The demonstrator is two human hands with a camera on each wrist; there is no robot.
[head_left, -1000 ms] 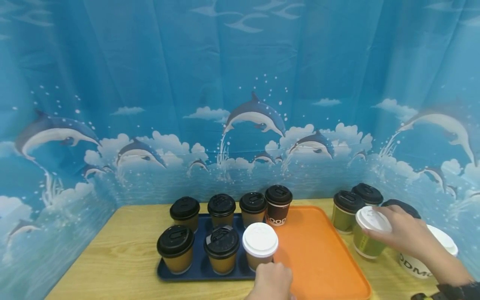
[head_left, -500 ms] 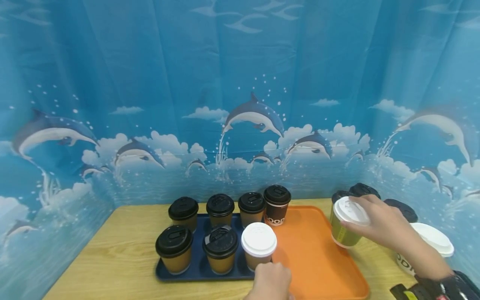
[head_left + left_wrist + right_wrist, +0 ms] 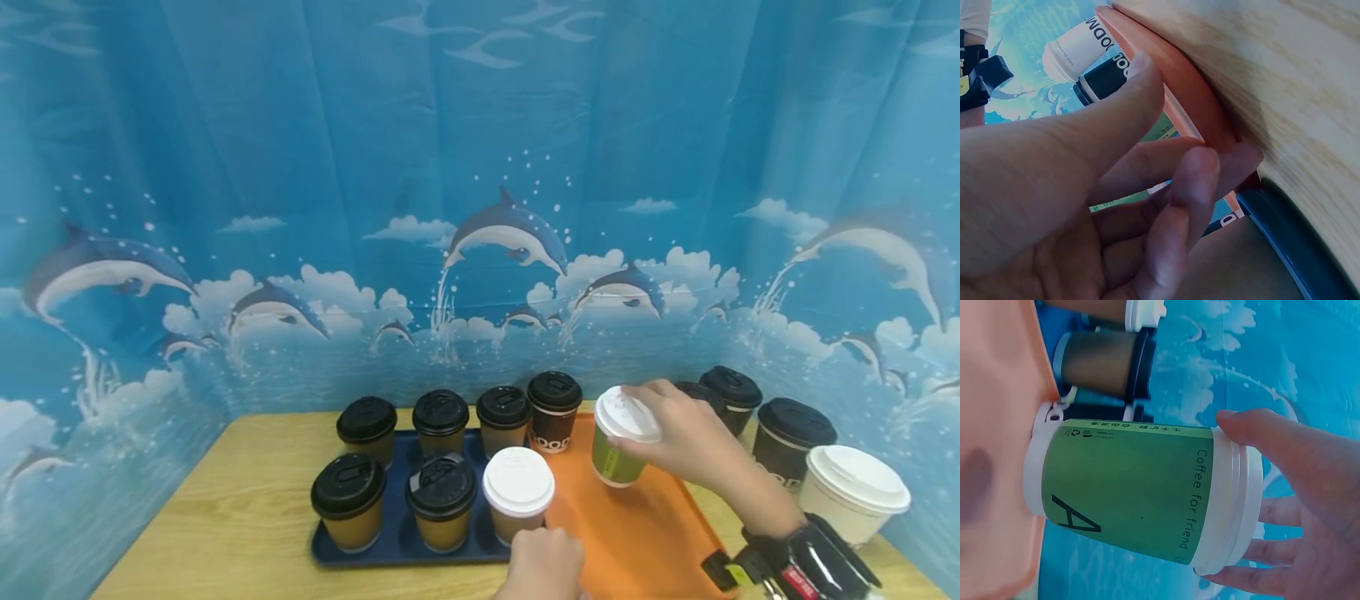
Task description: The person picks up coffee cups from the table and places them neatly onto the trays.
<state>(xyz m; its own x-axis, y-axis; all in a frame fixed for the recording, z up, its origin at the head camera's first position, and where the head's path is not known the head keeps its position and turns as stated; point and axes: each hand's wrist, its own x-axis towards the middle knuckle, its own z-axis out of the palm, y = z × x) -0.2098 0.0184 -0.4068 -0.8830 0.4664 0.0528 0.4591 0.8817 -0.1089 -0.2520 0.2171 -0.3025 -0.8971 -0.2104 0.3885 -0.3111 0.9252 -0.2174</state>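
Observation:
My right hand (image 3: 678, 429) grips a green-sleeved paper coffee cup (image 3: 617, 454) by its white lid (image 3: 1235, 500). Thumb and fingers spread round the lid's rim, and the cup is over the back half of the orange tray (image 3: 607, 542). To its left stands a dark paper cup (image 3: 553, 417) with a black lid. At the front, where the orange tray meets the navy tray (image 3: 401, 546), is my left hand (image 3: 543, 562). Its fingers (image 3: 1194, 181) are loosely curled with nothing between them, one fingertip right at the tray edges. A white-lidded brown cup (image 3: 517, 492) stands just behind it.
Several brown cups with black lids (image 3: 350, 492) stand in two rows on the navy tray. Right of the orange tray, black-lidded cups (image 3: 791, 437) and a large white cup (image 3: 851, 492) stand on the wooden table (image 3: 225, 517). A dolphin-print curtain (image 3: 480, 208) hangs close behind.
My right hand has carried the green-sleeved coffee cup leftward from the table at the right to over the orange tray. The left hand stays in place.

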